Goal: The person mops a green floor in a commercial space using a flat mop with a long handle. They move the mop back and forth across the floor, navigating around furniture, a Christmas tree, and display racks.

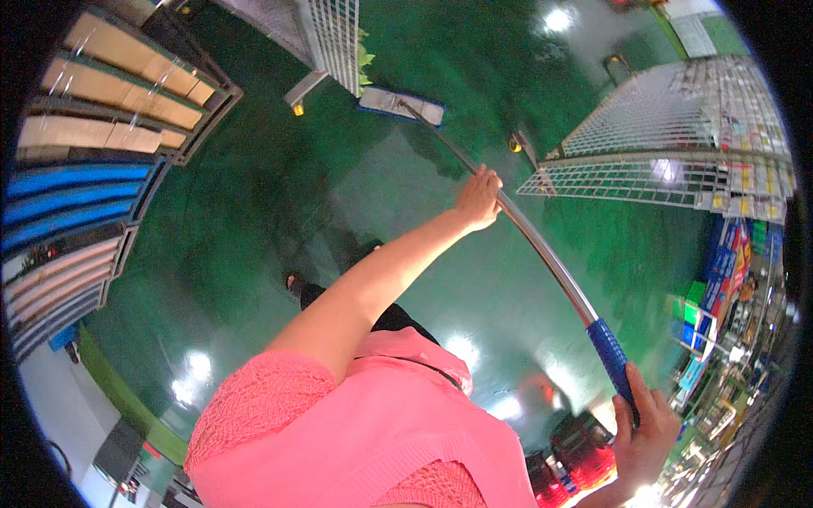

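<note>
A flat mop reaches diagonally across the view on a shiny metal pole (550, 267). Its wide, blue-edged head (385, 102) lies on the green floor (406, 178) at the far side, close to a white mesh rack. My left hand (480, 201) is closed round the middle of the pole, with that arm stretched forward. Near my right side, my right hand (646, 430) grips the end of the blue handle grip (606, 351). Patches of the floor between my feet and the mop head look wet and glossy.
White mesh racks stand on feet at far centre (339, 42) and at right (652, 118). Shelving with cardboard-coloured and blue panels (85, 190) lines the left. Red-and-black containers (584, 453) sit by my right hand. Mixed goods crowd the right edge.
</note>
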Action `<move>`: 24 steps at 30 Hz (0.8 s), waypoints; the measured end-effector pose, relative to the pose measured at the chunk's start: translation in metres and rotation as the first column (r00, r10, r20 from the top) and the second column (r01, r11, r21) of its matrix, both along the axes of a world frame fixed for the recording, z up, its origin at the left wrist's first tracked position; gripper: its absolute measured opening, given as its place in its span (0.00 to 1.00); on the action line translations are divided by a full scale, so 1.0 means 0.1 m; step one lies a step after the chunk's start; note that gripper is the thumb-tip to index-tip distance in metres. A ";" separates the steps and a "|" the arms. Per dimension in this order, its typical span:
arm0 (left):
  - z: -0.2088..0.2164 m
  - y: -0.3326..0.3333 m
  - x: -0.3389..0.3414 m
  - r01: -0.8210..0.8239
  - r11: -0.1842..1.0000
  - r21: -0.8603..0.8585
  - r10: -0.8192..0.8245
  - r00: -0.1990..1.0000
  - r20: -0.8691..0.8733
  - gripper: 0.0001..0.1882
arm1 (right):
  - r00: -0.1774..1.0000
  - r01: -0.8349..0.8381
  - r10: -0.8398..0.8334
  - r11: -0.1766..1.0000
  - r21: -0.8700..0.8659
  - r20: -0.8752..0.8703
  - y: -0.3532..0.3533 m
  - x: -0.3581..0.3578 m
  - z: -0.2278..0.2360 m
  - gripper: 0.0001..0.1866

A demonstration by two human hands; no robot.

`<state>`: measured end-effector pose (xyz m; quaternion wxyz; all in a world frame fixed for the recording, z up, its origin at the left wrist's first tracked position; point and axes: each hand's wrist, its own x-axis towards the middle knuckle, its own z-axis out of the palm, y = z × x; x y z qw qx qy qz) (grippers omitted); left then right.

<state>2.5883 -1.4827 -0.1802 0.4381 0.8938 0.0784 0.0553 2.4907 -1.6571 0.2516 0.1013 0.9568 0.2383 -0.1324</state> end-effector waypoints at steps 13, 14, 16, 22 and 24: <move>-0.06 -1.63 0.12 0.601 0.795 -0.087 -0.606 0.778 -0.167 0.23 | 0.842 0.540 -0.537 0.836 0.099 -0.057 -0.72 -0.85 -0.18 0.20; -0.11 -1.65 0.13 0.611 0.789 -0.062 -0.612 0.771 -0.176 0.23 | 0.850 0.526 -0.523 0.841 0.123 -0.061 -0.78 -0.85 -0.24 0.20; -0.14 -1.94 0.07 0.698 0.715 -0.037 -0.694 0.703 -0.156 0.24 | 0.691 0.690 -0.711 0.703 -0.174 -0.130 -0.46 -0.85 -0.07 0.24; -0.12 -1.92 0.02 0.780 0.619 0.094 -0.750 0.623 -0.223 0.20 | 0.680 0.708 -0.722 0.692 -0.144 -0.128 -0.73 -1.06 -0.28 0.25; -0.02 -1.90 -0.09 0.786 0.616 0.043 -0.783 0.618 -0.069 0.15 | 0.712 0.691 -0.691 0.721 -0.050 -0.122 -0.80 -1.21 -0.16 0.26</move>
